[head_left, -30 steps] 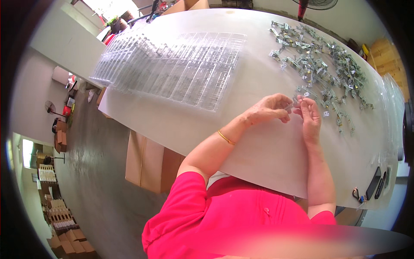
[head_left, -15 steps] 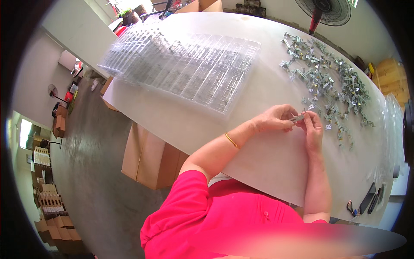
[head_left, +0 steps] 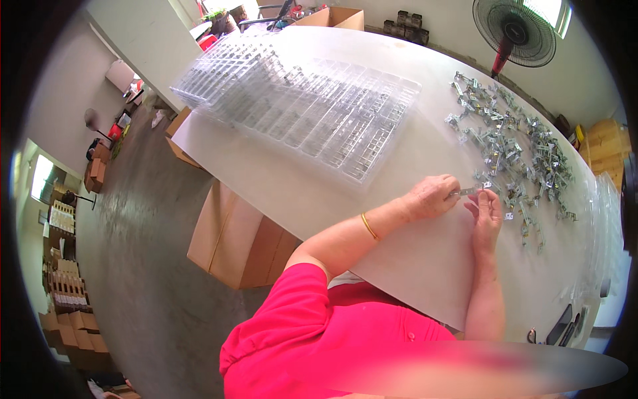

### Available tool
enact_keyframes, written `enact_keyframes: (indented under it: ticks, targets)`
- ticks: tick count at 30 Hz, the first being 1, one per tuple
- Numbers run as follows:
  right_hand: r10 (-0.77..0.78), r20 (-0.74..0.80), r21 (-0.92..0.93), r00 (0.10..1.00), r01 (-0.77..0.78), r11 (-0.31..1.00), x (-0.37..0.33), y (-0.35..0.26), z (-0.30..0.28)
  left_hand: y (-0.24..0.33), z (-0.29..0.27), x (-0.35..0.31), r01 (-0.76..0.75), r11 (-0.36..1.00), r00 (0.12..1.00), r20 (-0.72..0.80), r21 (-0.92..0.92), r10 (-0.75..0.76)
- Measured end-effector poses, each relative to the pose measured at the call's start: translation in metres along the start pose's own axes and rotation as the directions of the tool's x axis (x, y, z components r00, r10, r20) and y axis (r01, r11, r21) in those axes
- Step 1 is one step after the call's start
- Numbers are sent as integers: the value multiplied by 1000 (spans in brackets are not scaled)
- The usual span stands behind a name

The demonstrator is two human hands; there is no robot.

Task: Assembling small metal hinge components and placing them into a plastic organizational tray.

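Above the table's near part, my left hand (head_left: 433,197) is closed, its fingers pinching one end of a small silvery metal part (head_left: 469,191). My right hand (head_left: 487,216) pinches the other end between thumb and fingertips. The part looks like a thin bracket; its finer shape is too small to make out. Just beyond my hands lies a loose pile of similar metal parts (head_left: 510,147), some with brassy bits. To the left, clear plastic trays (head_left: 392,143) with many compartments hold rows of metal pieces.
The pale table (head_left: 279,179) has a curved far edge. Clear plastic sheets or trays (head_left: 601,226) are stacked at its right. A black flat object (head_left: 559,324) lies near the right corner. Cardboard boxes (head_left: 232,233) stand on the floor at left; a fan (head_left: 515,33) stands behind.
My left hand has turned, its fingers now curled tighter around the part's end. Slightly more of the metal part shows between my hands. The whole view has shifted a little.
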State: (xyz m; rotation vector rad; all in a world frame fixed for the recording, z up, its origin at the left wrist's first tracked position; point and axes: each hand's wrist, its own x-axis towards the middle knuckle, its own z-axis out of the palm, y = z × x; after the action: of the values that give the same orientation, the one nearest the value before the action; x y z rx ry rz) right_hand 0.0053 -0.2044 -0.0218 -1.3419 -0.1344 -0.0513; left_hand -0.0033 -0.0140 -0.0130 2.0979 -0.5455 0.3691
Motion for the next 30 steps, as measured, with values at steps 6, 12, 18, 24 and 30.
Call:
enact_keyframes:
  ticks: [6,12,18,24,30]
  targets:
    - [-10,-92,88,996,18,996,5,6,-10,12,-24,13,89,995,977,-192,-48,-96]
    - [18,-35,93,999,-14,996,5,3,-10,42,-90,21,107,990,919,-371,-88,-132]
    - [33,-32,71,999,-31,997,4,1,-11,7,-214,-3,281,928,831,-545,243,-109]
    - [22,16,38,1000,-22,999,6,4,-7,-67,-344,-73,484,668,775,-631,566,-27]
    - [-2,25,-6,1000,2,1000,4,8,-10,-89,-381,-89,728,519,655,-680,448,-330]
